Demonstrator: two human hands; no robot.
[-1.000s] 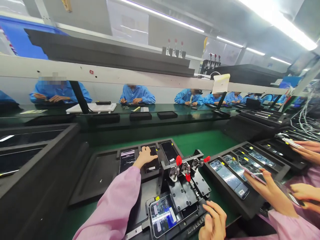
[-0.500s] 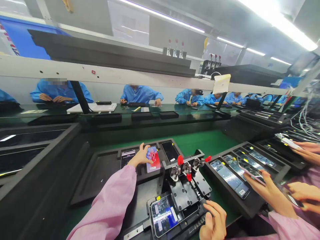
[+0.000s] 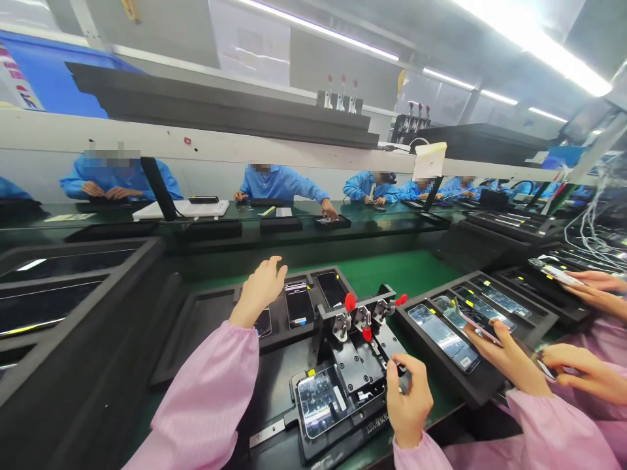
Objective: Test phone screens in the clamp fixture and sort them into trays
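My left hand (image 3: pixel 262 287), at the end of a pink sleeve, is over the left part of a black foam tray (image 3: pixel 193 320). Its fingers are loosely stretched out, and a phone (image 3: pixel 264 323) lies partly covered beneath. To its right, the tray holds a phone showing dark text (image 3: pixel 298 305) and a dark phone (image 3: pixel 332 289). My right hand (image 3: pixel 410 395) is at the right edge of a black clamp fixture (image 3: pixel 355 365), thumb and index drawn together; whatever is between them is hidden. A phone with a lit screen (image 3: pixel 321 403) lies in the fixture, below the red-tipped levers (image 3: pixel 349 301).
A second foam tray of phones (image 3: pixel 406 320) stands at the right. A co-worker's hand (image 3: pixel 519 365) holds a phone (image 3: pixel 477 323) over it. Large black trays (image 3: pixel 122 287) border the left side. Across the bench, people in blue sit beyond a shelf beam (image 3: pixel 294 147).
My left hand has lifted and moved left, off the red-screened phone; that slot now shows a dark text screen. My right hand has risen slightly along the fixture. The fixture phone's screen looks different.
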